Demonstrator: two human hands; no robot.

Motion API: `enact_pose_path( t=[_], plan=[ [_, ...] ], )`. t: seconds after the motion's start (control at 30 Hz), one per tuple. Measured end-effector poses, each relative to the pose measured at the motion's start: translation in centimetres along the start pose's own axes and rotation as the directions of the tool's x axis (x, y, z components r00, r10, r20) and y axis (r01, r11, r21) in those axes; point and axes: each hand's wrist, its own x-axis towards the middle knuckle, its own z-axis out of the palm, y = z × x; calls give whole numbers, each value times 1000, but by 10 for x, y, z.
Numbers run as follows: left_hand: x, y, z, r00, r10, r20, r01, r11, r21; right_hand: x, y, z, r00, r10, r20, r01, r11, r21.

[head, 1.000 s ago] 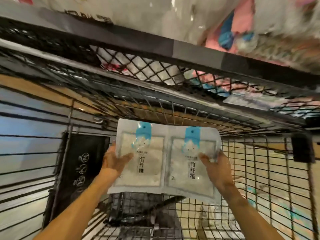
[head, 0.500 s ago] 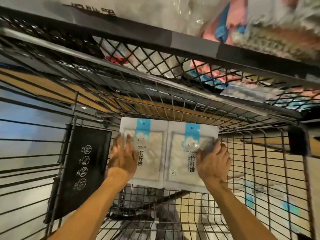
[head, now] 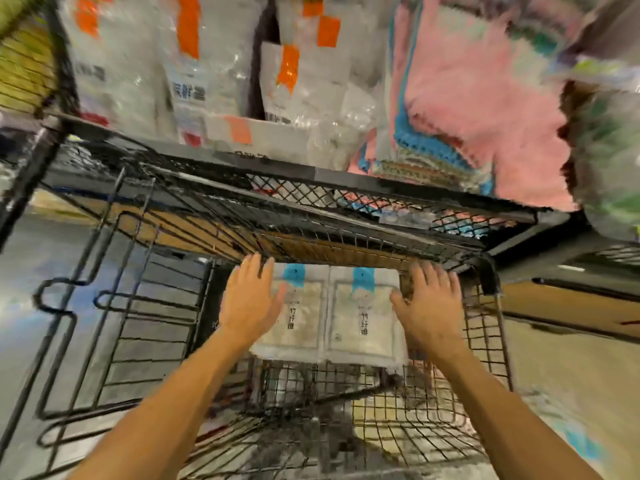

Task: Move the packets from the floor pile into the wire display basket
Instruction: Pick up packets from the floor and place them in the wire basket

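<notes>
— What are the hands doing?
— The left hand (head: 250, 303) and right hand (head: 426, 308) are both flat, fingers straight, holding nothing, spread over the packets (head: 329, 317).
— Where are the packets?
— Side by side inside the wire basket (head: 485, 341), against its far wall.
— Beyond?
— A shelf with pink cloths (head: 467, 98).

Grey floor (head: 41, 271), stocked mesh shelf (head: 346, 181)
</notes>
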Motion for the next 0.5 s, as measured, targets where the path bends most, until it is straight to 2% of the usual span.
enact_pose_path(
  t=[0.1,0.27,0.5],
  plan=[
    [-24,9,-49,994,6,-105,-7,1000,-11,-15,3,-48,996,15,-93,-12,999,32],
    [-66,21,-118,975,37,-217,-39,999,-8,-43,9,-118,974,-39,-223,52,997,53],
    [-109,34,-191,934,138,-329,-163,985,-51,-102,22,-191,956,12,-294,12,997,82]
  ],
)
